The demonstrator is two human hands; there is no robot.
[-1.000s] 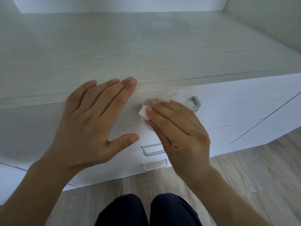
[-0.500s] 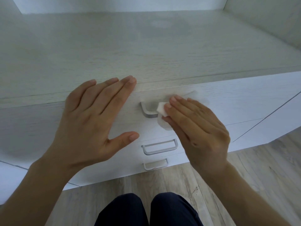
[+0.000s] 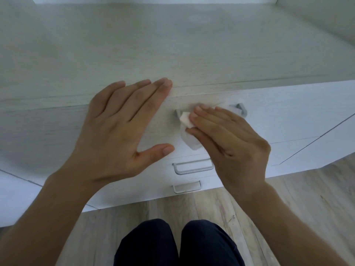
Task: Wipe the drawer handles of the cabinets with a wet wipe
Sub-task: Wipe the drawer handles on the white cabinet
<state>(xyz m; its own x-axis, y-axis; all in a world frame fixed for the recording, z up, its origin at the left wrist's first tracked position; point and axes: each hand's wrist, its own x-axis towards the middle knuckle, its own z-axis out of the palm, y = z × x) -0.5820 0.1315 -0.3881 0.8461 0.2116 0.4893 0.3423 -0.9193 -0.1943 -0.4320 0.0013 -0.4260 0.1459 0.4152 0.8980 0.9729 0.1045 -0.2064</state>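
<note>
My right hand (image 3: 226,139) presses a white wet wipe (image 3: 187,129) over the silver handle (image 3: 241,110) of the top drawer; only the handle's two ends show past the fingers. My left hand (image 3: 119,129) lies flat with fingers spread against the top drawer front (image 3: 288,116), just left of that handle, holding nothing. Below are the middle drawer handle (image 3: 192,167) and the bottom drawer handle (image 3: 186,187), both uncovered.
The pale wood cabinet top (image 3: 172,45) stretches away above the drawers, with white walls behind and to the right. Wood-look floor (image 3: 307,198) lies below the cabinet. My knees in dark trousers (image 3: 176,244) are close to the bottom drawer.
My right hand slid right along the top handle with the wipe, then came back left to cover its left part. The left hand stayed in place.
</note>
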